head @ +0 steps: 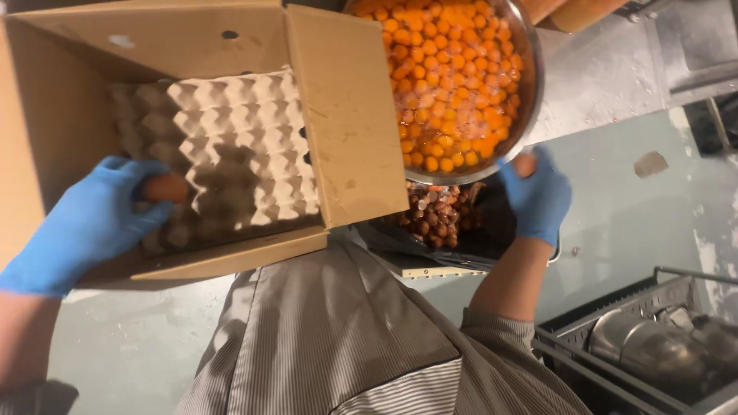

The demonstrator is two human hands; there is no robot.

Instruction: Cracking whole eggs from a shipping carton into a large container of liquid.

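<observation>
The left hand (92, 223) grips a brown egg (164, 187) in the cardboard box's (350, 115) paper tray (246, 146), so lift gently, while the right hand (536, 194) holds another egg (525, 164) at the rim of the steel bowl (530, 77) of yolks (450, 77), for a soft tap.

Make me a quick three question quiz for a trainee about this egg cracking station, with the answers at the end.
1. True or false: the left hand in a blue glove holds a brown egg over the grey pulp egg tray inside the open cardboard box.
2. What fills the round steel bowl? A. whole eggs B. orange yolks C. flour
3. Fill in: the dark bin of broken brown shells sits ___ the bowl's near rim.

Key:
1. True.
2. B.
3. Below; the right hand in a blue glove holds a second egg at that rim.
</observation>
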